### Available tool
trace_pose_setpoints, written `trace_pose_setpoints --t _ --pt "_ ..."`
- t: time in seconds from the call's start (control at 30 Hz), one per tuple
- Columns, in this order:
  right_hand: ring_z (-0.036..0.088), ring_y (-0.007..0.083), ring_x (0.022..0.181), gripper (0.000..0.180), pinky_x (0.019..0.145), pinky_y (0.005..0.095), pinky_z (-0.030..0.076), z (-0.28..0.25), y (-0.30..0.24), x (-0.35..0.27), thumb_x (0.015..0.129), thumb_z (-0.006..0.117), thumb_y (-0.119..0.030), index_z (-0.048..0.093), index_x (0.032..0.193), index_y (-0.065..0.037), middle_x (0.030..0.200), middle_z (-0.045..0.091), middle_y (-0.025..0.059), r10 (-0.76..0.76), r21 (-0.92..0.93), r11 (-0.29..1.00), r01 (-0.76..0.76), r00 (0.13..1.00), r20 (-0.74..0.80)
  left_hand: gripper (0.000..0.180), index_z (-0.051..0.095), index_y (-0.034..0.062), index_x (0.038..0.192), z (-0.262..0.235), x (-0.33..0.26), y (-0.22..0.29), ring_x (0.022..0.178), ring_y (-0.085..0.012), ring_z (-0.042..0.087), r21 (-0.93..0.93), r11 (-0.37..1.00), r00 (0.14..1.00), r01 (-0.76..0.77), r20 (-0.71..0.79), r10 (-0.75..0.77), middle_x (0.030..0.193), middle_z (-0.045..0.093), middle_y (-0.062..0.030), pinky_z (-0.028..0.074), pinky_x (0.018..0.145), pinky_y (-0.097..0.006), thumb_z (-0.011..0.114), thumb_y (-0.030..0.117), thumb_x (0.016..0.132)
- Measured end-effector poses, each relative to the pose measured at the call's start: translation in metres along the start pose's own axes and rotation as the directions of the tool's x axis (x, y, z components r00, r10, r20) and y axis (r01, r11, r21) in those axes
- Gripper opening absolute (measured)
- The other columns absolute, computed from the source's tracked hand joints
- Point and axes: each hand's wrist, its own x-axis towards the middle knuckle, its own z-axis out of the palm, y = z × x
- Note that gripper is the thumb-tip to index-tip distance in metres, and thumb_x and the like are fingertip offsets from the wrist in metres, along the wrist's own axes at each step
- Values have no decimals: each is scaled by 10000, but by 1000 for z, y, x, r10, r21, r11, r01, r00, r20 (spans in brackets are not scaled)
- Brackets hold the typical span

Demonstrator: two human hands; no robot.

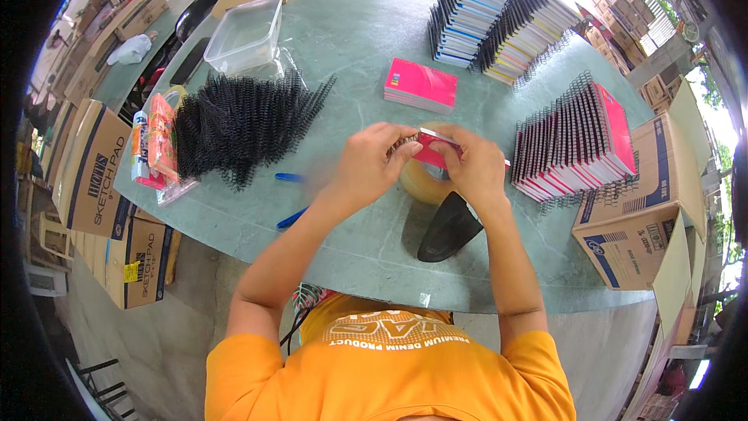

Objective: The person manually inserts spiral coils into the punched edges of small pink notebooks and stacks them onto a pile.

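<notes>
Gripping a pink notebook (431, 148) mid-frame, both hands (372, 164) (472, 168) are threading its coil (402, 140), which may snag if misaligned.

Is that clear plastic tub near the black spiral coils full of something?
No, the clear plastic tub looks empty; the table shows through its walls, and the black spiral coils lie piled beside it.

The grey-green table (366, 23) carries a heap of black spiral binding coils (238, 121), a clear plastic tub (245, 31), pink notebooks (421, 84), rows of bound notebooks (573, 144), a tape roll (421, 181) and blue pens (290, 220).
</notes>
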Motion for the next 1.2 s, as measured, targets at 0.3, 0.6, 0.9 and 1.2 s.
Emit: trace_pose_setpoints --t 0.3,0.6,0.9,1.2 --pt "626 274 787 164 670 367 493 -1 3 -2 750 607 -103 665 903 -115 924 657 47 -52 43 998 52 999 14 165 620 6 869 7 4 0 653 -219 587 92 996 1000 -16 -23 18 765 593 -117 468 579 -311 666 141 788" --pt "614 292 779 140 666 372 472 -1 -11 5 794 619 -163 623 919 -99 877 644 74 -146 42 989 143 987 73 314 544 27 997 -12 7 -13 810 -312 582 160 987 993 -11 114 -7 804 564 -156 456 702 -396 630 255 799" --pt "612 292 808 173 671 355 470 13 -2 6 795 609 -83 579 965 -85 897 633 101 -156 252 957 142 987 35 234 559 43 855 -17 9 -6 831 -355 570 265 946 968 -185 -116 222 861 560 -119 455 682 -439 632 257 798" --pt "581 331 886 225 750 403 459 6 1 12 767 584 -69 583 992 -62 928 609 144 -196 136 973 186 978 65 356 541 64 999 52 -57 27 902 -329 519 113 993 953 43 294 -74 962 538 -169 427 807 -432 668 277 744"
